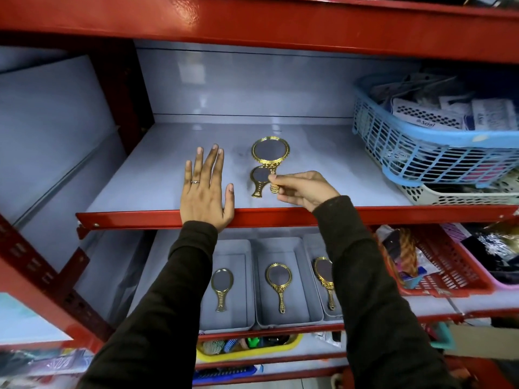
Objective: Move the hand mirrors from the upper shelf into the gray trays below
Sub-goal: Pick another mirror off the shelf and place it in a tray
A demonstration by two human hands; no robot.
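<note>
Two gold-framed hand mirrors lie on the upper shelf (157, 175): a large round one (270, 151) and a small one (260, 178) in front of it. My right hand (302, 189) pinches the large mirror's handle between thumb and fingers. My left hand (205, 189) rests flat and open on the shelf's front edge, left of the mirrors. Below, three gray trays stand side by side: the left tray (238, 248), the middle tray (297, 248) and the right tray (311, 245) partly hidden by my right sleeve. Each holds one gold mirror (222, 287) (278, 282) (324, 276).
A blue basket (421, 147) of packets sits on a white basket (438, 196) at the upper shelf's right. A red basket (446, 265) stands right of the trays. A yellow tray (247, 350) of small items lies on the shelf beneath. Red steel posts frame the left side.
</note>
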